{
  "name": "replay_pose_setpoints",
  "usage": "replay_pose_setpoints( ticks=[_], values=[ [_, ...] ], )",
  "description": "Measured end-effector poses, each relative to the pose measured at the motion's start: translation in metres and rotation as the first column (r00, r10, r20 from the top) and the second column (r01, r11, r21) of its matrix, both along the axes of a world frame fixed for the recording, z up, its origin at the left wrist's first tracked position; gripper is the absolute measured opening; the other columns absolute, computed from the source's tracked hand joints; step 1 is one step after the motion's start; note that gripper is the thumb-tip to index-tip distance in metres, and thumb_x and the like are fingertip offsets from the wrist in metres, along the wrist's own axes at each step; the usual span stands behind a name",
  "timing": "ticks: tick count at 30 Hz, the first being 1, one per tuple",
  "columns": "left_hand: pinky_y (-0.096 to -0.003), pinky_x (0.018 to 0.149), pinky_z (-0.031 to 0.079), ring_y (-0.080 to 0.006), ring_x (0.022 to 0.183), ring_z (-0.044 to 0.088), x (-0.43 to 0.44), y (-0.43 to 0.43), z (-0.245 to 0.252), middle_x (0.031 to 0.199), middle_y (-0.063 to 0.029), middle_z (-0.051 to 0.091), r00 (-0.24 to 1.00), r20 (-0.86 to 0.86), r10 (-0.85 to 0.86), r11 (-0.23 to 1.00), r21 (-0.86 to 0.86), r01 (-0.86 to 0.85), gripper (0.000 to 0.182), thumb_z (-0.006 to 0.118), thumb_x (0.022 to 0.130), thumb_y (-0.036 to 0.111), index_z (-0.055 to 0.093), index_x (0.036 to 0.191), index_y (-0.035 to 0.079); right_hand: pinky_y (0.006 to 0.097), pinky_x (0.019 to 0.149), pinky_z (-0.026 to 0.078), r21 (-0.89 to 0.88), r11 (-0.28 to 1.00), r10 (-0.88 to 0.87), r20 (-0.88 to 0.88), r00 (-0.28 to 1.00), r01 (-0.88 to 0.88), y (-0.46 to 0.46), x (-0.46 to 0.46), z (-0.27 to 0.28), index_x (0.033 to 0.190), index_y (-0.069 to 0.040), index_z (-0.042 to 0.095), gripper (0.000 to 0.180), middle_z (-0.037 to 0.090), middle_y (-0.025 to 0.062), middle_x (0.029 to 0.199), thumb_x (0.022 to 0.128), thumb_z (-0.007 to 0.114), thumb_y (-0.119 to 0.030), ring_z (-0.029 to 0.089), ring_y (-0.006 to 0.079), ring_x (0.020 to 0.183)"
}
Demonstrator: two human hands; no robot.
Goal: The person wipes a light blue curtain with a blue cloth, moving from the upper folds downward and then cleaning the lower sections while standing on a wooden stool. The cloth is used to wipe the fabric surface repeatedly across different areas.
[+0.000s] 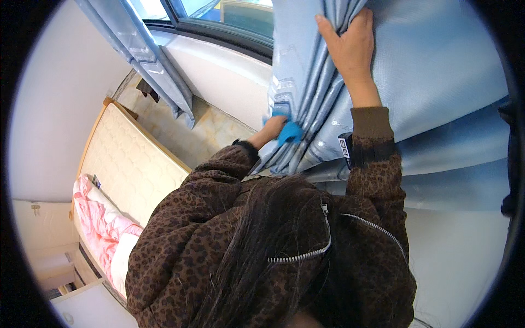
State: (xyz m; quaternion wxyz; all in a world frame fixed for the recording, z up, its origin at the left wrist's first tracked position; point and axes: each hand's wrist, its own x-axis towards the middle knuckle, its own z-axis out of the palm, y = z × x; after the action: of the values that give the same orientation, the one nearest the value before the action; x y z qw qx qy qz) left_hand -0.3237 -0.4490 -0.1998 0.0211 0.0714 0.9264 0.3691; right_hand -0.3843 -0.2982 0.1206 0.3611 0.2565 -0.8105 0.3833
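Note:
A light-blue curtain (430,53) with a silvery pattern hangs before me on the right. My right hand (354,47) grips its gathered folds high up, the thumb on the near side and most fingers hidden by the fabric. Lower down, my left hand (274,128) holds a bright blue cloth (291,133) against the bunched folds. That hand is slightly blurred, and its fingers are partly covered by the cloth.
Behind the curtain are a dark-framed window (229,35) and a white sill (205,49). A second curtain panel (139,45) hangs to the left. Beyond my left arm stands a bed with a bare cream mattress (135,151) and pink-and-white bedding (98,221).

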Motion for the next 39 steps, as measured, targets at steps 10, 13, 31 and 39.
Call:
replay_pose_setpoints(
  ticks=[10, 13, 31, 39],
  values=[
    [-0.0284, 0.064, 0.043, -0.0114, 0.071, 0.052, 0.012, -0.077, 0.285, 0.078, -0.0062, 0.058, 0.400, -0.739, 0.543, 0.832, 0.538, -0.136, 0.023, 0.062, 0.094, 0.024, 0.062, 0.098, 0.001, 0.0442, 0.095, 0.045, -0.022, 1.000, 0.004, 0.159, 0.987, 0.000, 0.081, 0.048, -0.009, 0.126, 0.002, 0.053, 0.061, 0.055, 0.0225, 0.122, 0.082, 0.072, -0.036, 0.057, 0.0380, 0.110],
    [-0.0278, 0.070, 0.047, -0.0140, 0.078, 0.057, 0.011, -0.056, 0.372, 0.088, -0.0057, 0.063, 0.192, -0.885, 0.424, 0.890, 0.446, 0.093, 0.020, 0.062, 0.093, 0.015, 0.062, 0.106, 0.000, 0.0447, 0.093, 0.045, -0.035, 0.999, -0.028, 0.164, 0.986, 0.035, 0.095, 0.049, -0.018, 0.122, 0.004, 0.054, 0.056, 0.056, 0.0241, 0.118, 0.084, 0.071, -0.034, 0.058, 0.0395, 0.106],
    [-0.0460, 0.083, 0.049, -0.0396, 0.098, 0.062, 0.058, 0.007, 0.074, 0.105, -0.0217, 0.064, 0.862, 0.156, -0.482, 0.857, -0.121, 0.501, 0.030, 0.060, 0.092, 0.026, 0.062, 0.108, 0.001, 0.0481, 0.086, 0.042, 0.004, 0.998, -0.064, 0.018, 0.998, 0.064, 0.140, 0.053, -0.047, 0.108, 0.009, 0.058, 0.042, 0.057, 0.0279, 0.104, 0.096, 0.054, -0.031, 0.055, 0.0419, 0.097],
    [-0.0380, 0.063, 0.048, -0.0311, 0.071, 0.061, 0.040, 0.043, 0.384, 0.080, -0.0152, 0.059, 0.162, -0.979, 0.121, 0.980, 0.092, -0.174, 0.015, 0.071, 0.084, 0.013, 0.061, 0.095, 0.007, 0.0490, 0.081, 0.042, -0.055, 0.998, 0.034, 0.067, 0.997, -0.031, 0.137, 0.052, -0.053, 0.102, 0.009, 0.057, 0.042, 0.056, 0.0280, 0.095, 0.096, 0.053, -0.033, 0.054, 0.0440, 0.088]
  ],
)
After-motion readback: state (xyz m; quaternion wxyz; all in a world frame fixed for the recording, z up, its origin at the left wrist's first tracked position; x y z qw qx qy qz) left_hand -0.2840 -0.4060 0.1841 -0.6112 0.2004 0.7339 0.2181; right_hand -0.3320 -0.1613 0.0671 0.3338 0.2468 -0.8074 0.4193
